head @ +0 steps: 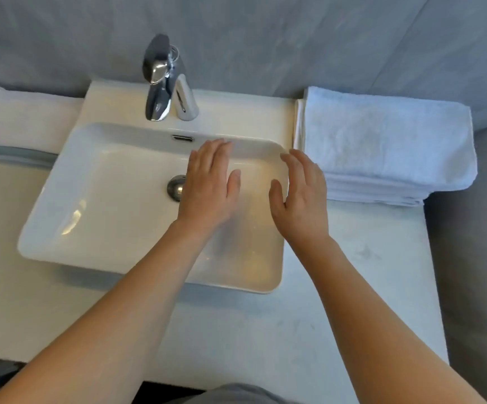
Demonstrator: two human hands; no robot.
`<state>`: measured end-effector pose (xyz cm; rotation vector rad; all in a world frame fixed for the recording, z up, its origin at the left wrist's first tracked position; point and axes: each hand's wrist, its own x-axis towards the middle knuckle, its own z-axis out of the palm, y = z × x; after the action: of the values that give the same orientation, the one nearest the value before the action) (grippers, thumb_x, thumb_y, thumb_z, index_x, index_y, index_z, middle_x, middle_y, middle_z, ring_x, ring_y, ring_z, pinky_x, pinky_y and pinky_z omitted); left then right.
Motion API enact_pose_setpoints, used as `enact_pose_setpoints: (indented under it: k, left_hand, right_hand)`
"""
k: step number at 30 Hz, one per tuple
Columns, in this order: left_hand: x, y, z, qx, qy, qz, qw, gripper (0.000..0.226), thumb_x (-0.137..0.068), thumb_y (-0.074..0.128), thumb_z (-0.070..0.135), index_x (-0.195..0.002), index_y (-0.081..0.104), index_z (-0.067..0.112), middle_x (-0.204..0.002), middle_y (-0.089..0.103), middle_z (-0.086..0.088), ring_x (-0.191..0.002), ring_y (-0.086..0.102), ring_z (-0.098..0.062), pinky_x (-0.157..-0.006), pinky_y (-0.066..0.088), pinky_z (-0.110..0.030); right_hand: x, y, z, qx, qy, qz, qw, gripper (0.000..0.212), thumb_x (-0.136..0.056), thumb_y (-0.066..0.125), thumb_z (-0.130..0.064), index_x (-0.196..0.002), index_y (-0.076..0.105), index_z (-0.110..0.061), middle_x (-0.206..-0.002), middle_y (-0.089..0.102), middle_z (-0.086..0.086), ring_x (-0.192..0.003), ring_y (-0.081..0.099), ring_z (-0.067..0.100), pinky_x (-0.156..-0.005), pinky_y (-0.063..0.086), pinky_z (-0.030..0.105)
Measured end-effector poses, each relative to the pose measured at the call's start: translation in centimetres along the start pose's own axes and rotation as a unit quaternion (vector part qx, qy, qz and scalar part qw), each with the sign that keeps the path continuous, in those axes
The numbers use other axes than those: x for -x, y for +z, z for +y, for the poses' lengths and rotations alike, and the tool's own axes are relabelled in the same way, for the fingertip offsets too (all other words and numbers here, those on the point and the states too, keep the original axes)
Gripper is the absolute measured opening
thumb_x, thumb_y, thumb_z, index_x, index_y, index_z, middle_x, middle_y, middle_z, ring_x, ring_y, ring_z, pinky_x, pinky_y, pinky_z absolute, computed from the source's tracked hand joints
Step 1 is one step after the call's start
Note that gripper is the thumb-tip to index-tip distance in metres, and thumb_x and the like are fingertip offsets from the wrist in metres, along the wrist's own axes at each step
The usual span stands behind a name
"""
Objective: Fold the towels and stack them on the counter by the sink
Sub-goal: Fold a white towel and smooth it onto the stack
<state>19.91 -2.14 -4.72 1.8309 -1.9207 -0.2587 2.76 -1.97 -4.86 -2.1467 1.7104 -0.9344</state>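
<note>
A stack of folded white towels (385,144) lies on the counter (353,287) to the right of the white sink (96,205). My left hand (210,185) hovers flat over the basin with straight fingers and holds nothing. My right hand (302,193) is held over the sink's right rim, fingers straight, just left of the towel stack and not touching it. Another white towel (23,118) lies on the counter at the far left, partly out of view.
A chrome faucet (160,83) stands behind the basin, and a metal drain plug (175,186) sits at its middle. A grey wall runs behind the counter. The counter's right edge drops off just past the towel stack.
</note>
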Motion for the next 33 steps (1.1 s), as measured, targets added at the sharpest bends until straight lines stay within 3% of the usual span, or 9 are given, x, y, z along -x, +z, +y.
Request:
enact_pose_setpoints:
  k: [7, 12, 16, 18, 24, 28, 30, 33]
  left_hand:
    - [4.9, -7.4, -9.7, 0.042, -0.014, 0.029, 0.999, 0.041, -0.100, 0.047, 0.020, -0.139, 0.047, 0.005, -0.144, 0.047, -0.010, -0.134, 0.039, -0.022, -0.112, 0.032, -0.031]
    - [6.8, -12.0, -18.3, 0.048, -0.029, 0.013, 0.998, 0.041, -0.102, 0.047, 0.024, -0.140, 0.046, 0.009, -0.144, 0.047, -0.008, -0.134, 0.040, -0.023, -0.110, 0.034, -0.030]
    - [7.9, -14.7, -23.1, 0.069, -0.055, 0.015, 0.996, 0.040, -0.102, 0.046, 0.023, -0.140, 0.047, 0.009, -0.144, 0.047, -0.008, -0.133, 0.041, -0.024, -0.107, 0.035, -0.029]
    - [7.9, -15.9, -24.9, 0.077, -0.080, 0.022, 0.994, 0.040, -0.102, 0.045, 0.022, -0.140, 0.047, 0.009, -0.143, 0.048, -0.007, -0.131, 0.041, -0.024, -0.105, 0.036, -0.030]
    - [8.8, -19.7, -31.4, 0.055, -0.151, 0.039, 0.986, 0.042, -0.102, 0.044, 0.022, -0.143, 0.044, 0.012, -0.146, 0.044, -0.006, -0.134, 0.037, -0.022, -0.106, 0.034, -0.030]
    - [8.4, -22.0, -37.9, 0.056, -0.210, 0.056, 0.975, 0.043, -0.102, 0.046, 0.024, -0.143, 0.043, 0.015, -0.146, 0.043, -0.004, -0.136, 0.037, -0.020, -0.101, 0.029, -0.023]
    - [7.6, -22.4, -41.1, 0.063, -0.224, 0.042, 0.972, 0.043, -0.102, 0.046, 0.024, -0.144, 0.042, 0.016, -0.147, 0.043, -0.004, -0.136, 0.037, -0.020, -0.099, 0.028, -0.021]
    - [5.7, -23.2, -46.0, 0.078, -0.224, 0.020, 0.971, 0.044, -0.101, 0.048, 0.023, -0.144, 0.042, 0.015, -0.146, 0.043, -0.005, -0.136, 0.037, -0.020, -0.098, 0.027, -0.019]
  right_hand:
    - [1.9, 5.7, -11.8, 0.024, -0.013, -0.033, 0.999, 0.038, -0.094, 0.053, -0.019, -0.130, 0.053, -0.010, -0.139, 0.051, 0.009, -0.127, 0.046, 0.024, -0.111, 0.032, 0.036]
    - [3.3, 10.7, -20.4, -0.009, 0.024, -0.025, 0.999, 0.036, -0.094, 0.051, -0.019, -0.129, 0.055, -0.010, -0.136, 0.054, 0.008, -0.125, 0.049, 0.024, -0.109, 0.032, 0.033]
    - [3.6, 13.2, -24.8, -0.025, 0.022, -0.025, 0.999, 0.036, -0.092, 0.050, -0.019, -0.126, 0.057, -0.008, -0.129, 0.058, 0.009, -0.118, 0.054, 0.025, -0.104, 0.043, 0.040]
    - [3.0, 14.6, -26.5, -0.029, 0.018, -0.028, 0.999, 0.034, -0.092, 0.052, -0.017, -0.125, 0.057, -0.007, -0.128, 0.059, 0.009, -0.118, 0.054, 0.025, -0.105, 0.039, 0.033]
    - [0.4, 20.4, -33.0, -0.083, -0.004, -0.098, 0.992, 0.036, -0.093, 0.053, -0.016, -0.129, 0.055, -0.008, -0.131, 0.057, 0.007, -0.121, 0.051, 0.021, -0.101, 0.030, 0.023]
    - [-0.7, 25.0, -37.8, -0.119, 0.006, -0.150, 0.981, 0.036, -0.093, 0.052, -0.015, -0.129, 0.054, -0.009, -0.129, 0.056, 0.006, -0.118, 0.051, 0.019, -0.102, 0.038, 0.025]
    - [-1.5, 27.1, -39.5, -0.130, 0.040, -0.168, 0.976, 0.037, -0.093, 0.052, -0.015, -0.130, 0.053, -0.010, -0.130, 0.054, 0.006, -0.119, 0.050, 0.019, -0.102, 0.038, 0.025]
    - [-2.9, 30.4, -41.9, -0.162, 0.166, -0.178, 0.956, 0.041, -0.095, 0.050, -0.019, -0.136, 0.048, -0.016, -0.137, 0.048, 0.000, -0.122, 0.047, 0.013, -0.101, 0.037, 0.022]
